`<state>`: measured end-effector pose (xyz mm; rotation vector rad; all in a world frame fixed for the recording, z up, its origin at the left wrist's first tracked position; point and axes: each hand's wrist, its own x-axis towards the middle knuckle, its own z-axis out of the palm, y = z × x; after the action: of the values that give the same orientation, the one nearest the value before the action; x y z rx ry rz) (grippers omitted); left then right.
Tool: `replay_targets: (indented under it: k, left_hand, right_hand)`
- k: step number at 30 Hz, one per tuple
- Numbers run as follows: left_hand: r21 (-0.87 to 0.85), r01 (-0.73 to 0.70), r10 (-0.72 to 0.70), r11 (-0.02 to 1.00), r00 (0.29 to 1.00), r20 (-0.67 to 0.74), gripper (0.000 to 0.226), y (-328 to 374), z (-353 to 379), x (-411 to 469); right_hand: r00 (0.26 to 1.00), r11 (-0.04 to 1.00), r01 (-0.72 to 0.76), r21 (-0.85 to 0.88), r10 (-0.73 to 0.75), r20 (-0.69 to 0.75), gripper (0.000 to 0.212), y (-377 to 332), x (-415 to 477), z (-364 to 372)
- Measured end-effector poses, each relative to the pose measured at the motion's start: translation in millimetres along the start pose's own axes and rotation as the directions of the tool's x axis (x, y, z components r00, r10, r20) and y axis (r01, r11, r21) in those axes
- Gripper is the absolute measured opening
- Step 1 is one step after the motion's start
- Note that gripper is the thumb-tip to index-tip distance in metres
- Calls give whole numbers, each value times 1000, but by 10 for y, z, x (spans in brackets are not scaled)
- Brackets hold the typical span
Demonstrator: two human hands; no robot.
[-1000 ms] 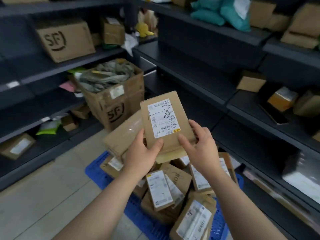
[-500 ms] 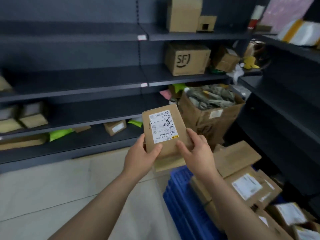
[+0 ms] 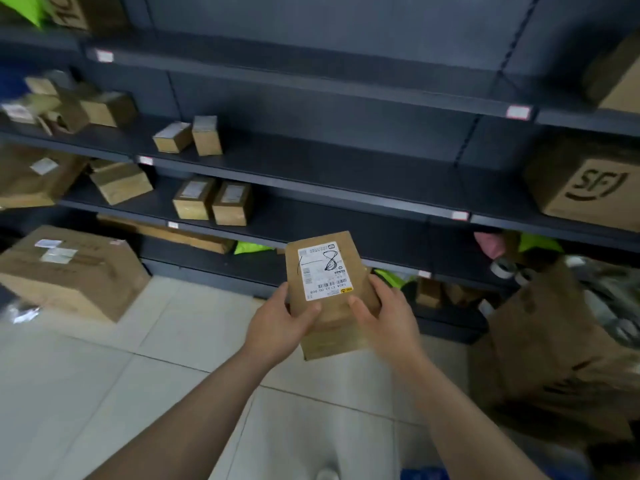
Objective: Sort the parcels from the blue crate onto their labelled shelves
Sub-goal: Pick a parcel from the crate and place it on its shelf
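A flat brown cardboard parcel (image 3: 325, 271) with a white label marked "1-8" in pen is held upright in front of me, above the floor. My left hand (image 3: 280, 323) grips its lower left edge and my right hand (image 3: 384, 317) grips its lower right edge. A second brown parcel (image 3: 332, 341) sits under it in the same grip. Dark shelves (image 3: 311, 171) with small label tags on their edges run across the view behind the parcel. Only a sliver of the blue crate (image 3: 424, 474) shows at the bottom edge.
Small boxes (image 3: 211, 202) stand on the shelves to the left. A big carton (image 3: 65, 271) sits on the floor at left. An SF box (image 3: 588, 188) rests on the right shelf, and an open carton (image 3: 554, 341) stands at right. Pale tiled floor (image 3: 104, 393) lies below.
My view has swung left, away from the blue crate and toward the long shelf wall. Both hands keep the same hold on the parcels, which stay centred in front of me.
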<state>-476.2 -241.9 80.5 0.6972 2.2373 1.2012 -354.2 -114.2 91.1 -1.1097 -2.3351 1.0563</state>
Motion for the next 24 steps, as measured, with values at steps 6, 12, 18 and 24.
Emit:
replay_targets:
  k: [6,12,18,24]
  left_hand:
    - [-49,134,-136,990,990,-41,59,-275,-270,913]
    - [-93,205,-209,974,977,-33,67,-703,-481,1775]
    - [-75,235,-234,969,972,23,62,-1190,-747,2810]
    - [-50,217,-210,975,971,109,48,-1712,-973,3875]
  right_hand:
    - [982,996,87,7,-87,166,53,-93,1042,638]
    - [961,995,100,15,-100,259,51,-69,1877,1330]
    - [964,996,61,65,-76,255,40,24,2650,2192]
    - [976,997,-40,59,26,217,46,106,3399,3030]
